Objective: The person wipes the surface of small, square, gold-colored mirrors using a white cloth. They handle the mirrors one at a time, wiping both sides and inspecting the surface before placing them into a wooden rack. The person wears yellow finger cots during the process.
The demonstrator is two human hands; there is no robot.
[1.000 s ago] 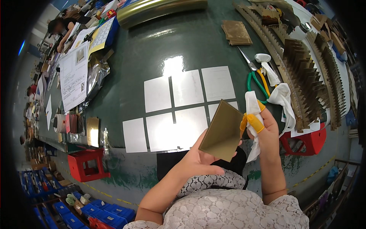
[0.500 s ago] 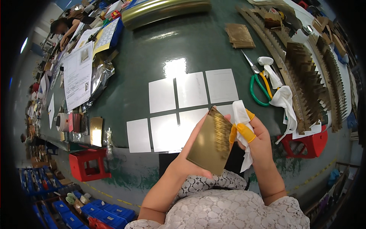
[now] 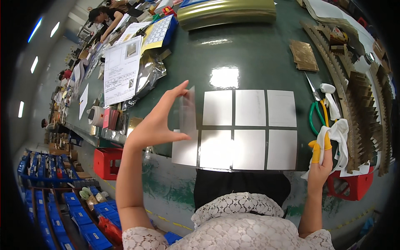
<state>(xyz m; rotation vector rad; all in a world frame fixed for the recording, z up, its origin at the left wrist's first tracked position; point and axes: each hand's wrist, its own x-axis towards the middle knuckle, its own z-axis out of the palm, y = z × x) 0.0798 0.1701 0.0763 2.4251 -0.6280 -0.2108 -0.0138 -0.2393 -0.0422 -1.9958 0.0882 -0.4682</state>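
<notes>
My left hand (image 3: 156,123) spans a thin flat plate (image 3: 187,110) by its opposite edges, fingers at the far one and thumb at the near one. Seen nearly edge-on, the plate looks pale and glassy, tilted beside white rectangular cards (image 3: 249,148) laid in two rows. At the right, my right hand (image 3: 321,162) wears yellow finger cots and is closed on a white cloth, partly hidden by the fingers. Another white cloth (image 3: 341,135) lies just behind it, and where one ends and the other begins is hard to tell. Scissors (image 3: 318,112) with green and yellow handles lie beyond.
Brown serrated strips (image 3: 360,98) line the table's right side. A stack of brownish sheets (image 3: 304,56) lies far right. A gold-green roll (image 3: 227,14) spans the back. Papers (image 3: 121,71) cover the left; red stools (image 3: 107,162) stand below. Another person (image 3: 106,18) works far left.
My left hand has carried the plate leftward, away from the cloth, and turned it nearly edge-on. My right hand has moved right with the cloth. The view has shifted, exposing more of the cards.
</notes>
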